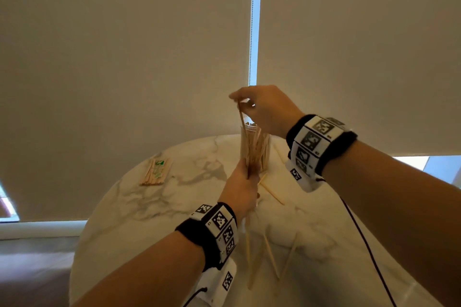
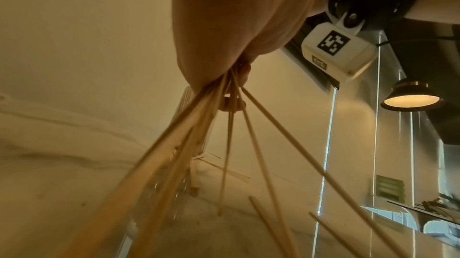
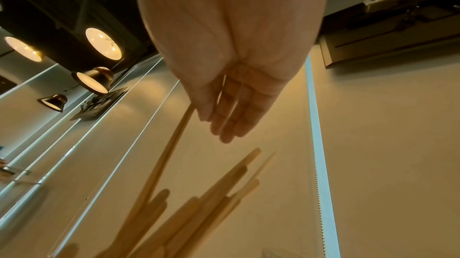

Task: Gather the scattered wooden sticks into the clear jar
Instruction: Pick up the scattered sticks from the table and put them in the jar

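Note:
A clear jar (image 1: 265, 153) with several wooden sticks upright in it stands at the far side of the round marble table (image 1: 149, 219). My left hand (image 1: 245, 182) grips a bundle of sticks (image 1: 248, 244) just in front of the jar; in the left wrist view the bundle (image 2: 179, 144) fans out below the fist (image 2: 231, 77). My right hand (image 1: 240, 102) hovers above the jar's mouth and pinches the top of one stick (image 1: 242, 122). Seen from the right wrist, thumb and fingers (image 3: 206, 113) hold that stick (image 3: 169, 154) over other stick tops (image 3: 224, 193).
Loose sticks lie on the table right of the left hand (image 1: 272, 192) and nearer me (image 1: 270, 254), (image 1: 290, 257). A wrapped packet of sticks (image 1: 157, 172) lies at the table's left. A black cable (image 1: 361, 239) runs from my right wrist. Roller blinds (image 1: 124, 57) hang behind.

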